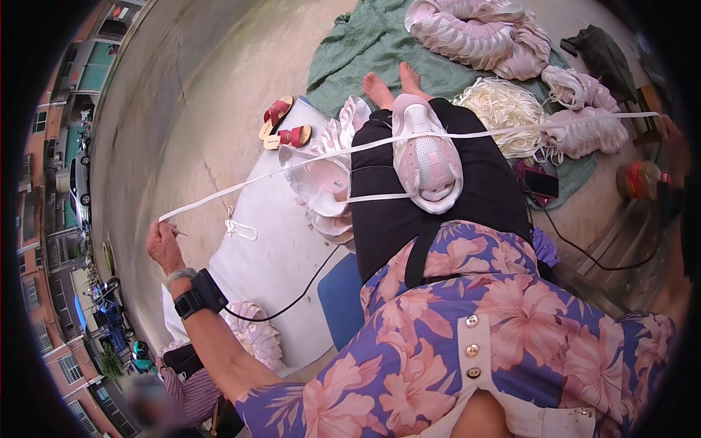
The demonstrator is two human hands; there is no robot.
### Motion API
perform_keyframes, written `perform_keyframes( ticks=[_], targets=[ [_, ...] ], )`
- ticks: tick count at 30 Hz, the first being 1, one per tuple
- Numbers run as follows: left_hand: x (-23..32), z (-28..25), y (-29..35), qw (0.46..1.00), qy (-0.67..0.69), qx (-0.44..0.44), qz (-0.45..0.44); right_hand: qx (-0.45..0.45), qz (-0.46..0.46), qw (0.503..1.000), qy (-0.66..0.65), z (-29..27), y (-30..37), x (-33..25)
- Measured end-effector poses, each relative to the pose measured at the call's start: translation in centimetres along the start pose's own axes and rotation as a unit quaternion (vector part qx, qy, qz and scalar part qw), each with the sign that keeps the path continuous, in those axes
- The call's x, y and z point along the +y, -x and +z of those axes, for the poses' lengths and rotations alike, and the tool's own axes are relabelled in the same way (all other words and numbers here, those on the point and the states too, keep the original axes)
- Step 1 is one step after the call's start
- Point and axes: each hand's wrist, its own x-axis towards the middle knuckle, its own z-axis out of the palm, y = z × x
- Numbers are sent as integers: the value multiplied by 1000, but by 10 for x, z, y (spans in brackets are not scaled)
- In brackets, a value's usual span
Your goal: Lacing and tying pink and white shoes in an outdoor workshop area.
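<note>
A pink and white sneaker upper (442, 166) rests on my lap between the black trouser legs. Stretched wide across it runs a long white shoelace (292, 165). At the far left, my left hand (166, 247) pinches one end of this lace between thumb and fingers. The other end reaches my right hand (675, 146) at the right rim, closed on it but blurred by motion. A shorter stretch of white lace (376, 197) lies over my left thigh and meets the upper near its collar. Whether it is the same lace is hidden.
More shoe uppers (321, 171) lie on a white sheet (252, 274) at my left. Heaped laces (504, 109) and bundled uppers (478, 33) sit on green cloth (347, 55). Red sandals (288, 137), a phone (540, 182) and a black cable (591, 259) are nearby. Another person (193, 387) sits lower left.
</note>
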Motion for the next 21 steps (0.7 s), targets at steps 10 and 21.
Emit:
perform_keyframes(
  ticks=[10, 21],
  targets=[
    [-46, 28, 72, 981, 54, -138, -122, -286, 44, 953, -86, 32, 14, -122],
    [-11, -55, 0, 984, -108, -142, 13, -244, -18, 939, -241, 29, 10, -191]
  ],
)
